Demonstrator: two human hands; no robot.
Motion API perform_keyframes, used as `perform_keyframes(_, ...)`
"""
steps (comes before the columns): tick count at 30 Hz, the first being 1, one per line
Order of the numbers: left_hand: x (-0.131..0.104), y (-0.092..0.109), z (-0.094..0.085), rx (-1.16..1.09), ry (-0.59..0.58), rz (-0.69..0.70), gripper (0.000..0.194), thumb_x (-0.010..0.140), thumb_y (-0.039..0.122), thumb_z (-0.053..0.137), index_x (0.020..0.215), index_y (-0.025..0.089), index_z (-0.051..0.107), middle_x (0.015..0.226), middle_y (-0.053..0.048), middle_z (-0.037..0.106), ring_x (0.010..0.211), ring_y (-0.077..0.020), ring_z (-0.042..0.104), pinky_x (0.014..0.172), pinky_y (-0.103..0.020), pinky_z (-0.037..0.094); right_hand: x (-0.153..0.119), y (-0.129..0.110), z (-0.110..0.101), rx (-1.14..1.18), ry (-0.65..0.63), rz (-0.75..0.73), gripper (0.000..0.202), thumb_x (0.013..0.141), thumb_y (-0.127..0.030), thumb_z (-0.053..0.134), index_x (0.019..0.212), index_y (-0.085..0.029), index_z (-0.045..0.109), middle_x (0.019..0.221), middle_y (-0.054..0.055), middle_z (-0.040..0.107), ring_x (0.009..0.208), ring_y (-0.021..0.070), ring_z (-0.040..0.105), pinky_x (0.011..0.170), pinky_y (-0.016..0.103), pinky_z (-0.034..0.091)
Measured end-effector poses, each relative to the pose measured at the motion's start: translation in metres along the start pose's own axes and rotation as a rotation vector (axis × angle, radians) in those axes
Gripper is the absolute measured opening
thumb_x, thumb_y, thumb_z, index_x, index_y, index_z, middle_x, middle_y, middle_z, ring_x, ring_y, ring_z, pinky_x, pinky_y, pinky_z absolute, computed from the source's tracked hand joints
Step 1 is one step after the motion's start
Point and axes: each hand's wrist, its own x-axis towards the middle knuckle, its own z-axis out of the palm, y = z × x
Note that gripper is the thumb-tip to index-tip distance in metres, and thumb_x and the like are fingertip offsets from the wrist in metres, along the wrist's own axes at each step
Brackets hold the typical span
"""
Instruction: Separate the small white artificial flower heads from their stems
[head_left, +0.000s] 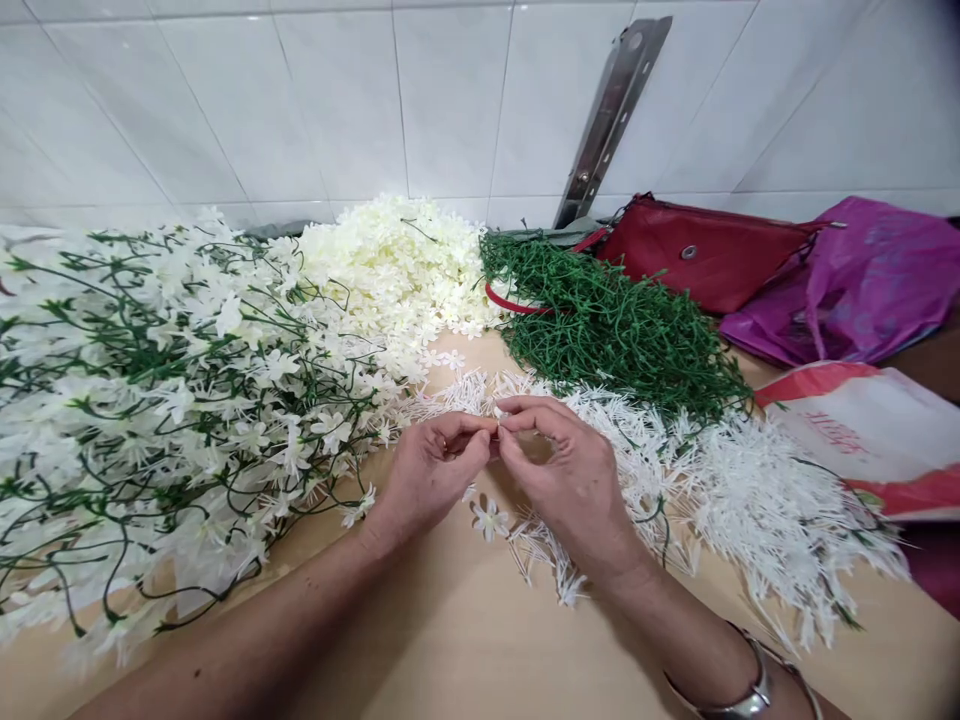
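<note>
Together, left hand (426, 478), right hand (577, 480), fingers pinching one tiny white piece (498, 413), one green heap (611, 325) beyond

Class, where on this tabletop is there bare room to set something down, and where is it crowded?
The tabletop is bare between the left forearm and right forearm; a smaller patch opens between the cream blossoms and green stems. The left side, under white flowers, is crowded.
</note>
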Motion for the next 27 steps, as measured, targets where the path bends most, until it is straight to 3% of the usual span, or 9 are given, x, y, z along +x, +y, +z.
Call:
perform_keyframes(6, 0.002, -0.01, 0.0, -0.042, 0.043, -0.02, 0.02, 0.082, 0.03, 0.07, 0.083, 0.013, 0.079, 0.077, -0.007, 0.079, 0.07, -0.0169, 0.068, 0.068, -0.024, 0.051, -0.003, -0.001, 0.002, 0.128, -0.047, 0.131, 0.012, 0.085, -0.019, 0.065, 0.078, -0.023, 0.073, 0.106, 0.007, 0.076, 0.102, 0.0232, 0.071, 0.097, 0.042, 0.051)
perform_keyframes(12, 0.003, -0.019, -0.001, -0.026, 0.096, -0.03, 0.018, 0.082, 0.03, 0.07, 0.081, 0.014, 0.078, 0.073, -0.005, 0.077, 0.066, -0.0152, 0.066, 0.064, -0.023, 0.049, -0.003, -0.003, 0.003, 0.068, -0.042, 0.077, 0.012, 0.087, -0.02, 0.062, 0.08, -0.023, 0.072, 0.106, 0.007, 0.077, 0.104, 0.0258, 0.071, 0.097, 0.046, 0.051)
perform_keyframes(19, 0.004, -0.021, 0.0, 0.0, 0.052, -0.027, 0.021, 0.083, 0.033, 0.068, 0.084, 0.014, 0.077, 0.076, -0.006, 0.077, 0.069, -0.0165, 0.066, 0.065, -0.025, 0.048, -0.003, 0.0, 0.003, 0.027, -0.052, 0.097, 0.012, 0.086, -0.02, 0.06, 0.078, -0.024, 0.068, 0.104, 0.007, 0.077, 0.104, 0.0258, 0.07, 0.096, 0.045, 0.051)
perform_keyframes(27, 0.006, -0.019, 0.0, 0.057, 0.036, -0.052, 0.023, 0.081, 0.034, 0.068, 0.08, 0.014, 0.076, 0.072, -0.006, 0.074, 0.065, -0.0154, 0.062, 0.062, -0.024, 0.045, 0.0, 0.0, 0.002, 0.165, -0.081, 0.215, 0.011, 0.081, -0.021, 0.061, 0.072, -0.022, 0.067, 0.099, 0.007, 0.076, 0.095, 0.0242, 0.071, 0.09, 0.041, 0.052)
